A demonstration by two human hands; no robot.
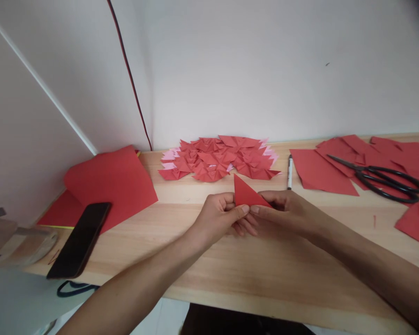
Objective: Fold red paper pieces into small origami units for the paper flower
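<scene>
A piece of red paper [247, 191], folded into a triangle, is held up between both hands over the wooden table. My left hand [226, 211] pinches its lower left edge, thumb in front and fingers behind. On the other side, my right hand [282, 207] grips the lower right edge in the same way, and the two thumb tips nearly meet. Just beyond the hands, a pile of folded red and pink paper pieces [216, 158] lies against the wall.
Black-handled scissors [387, 179] rest on cut red paper [324, 172] at the right, beside a marker [289, 173]. At the left, a phone [80, 239] overlaps large red sheets [115, 184]. Near it sits a roll of tape [38, 244]. A dark cable [129, 70] runs down the wall.
</scene>
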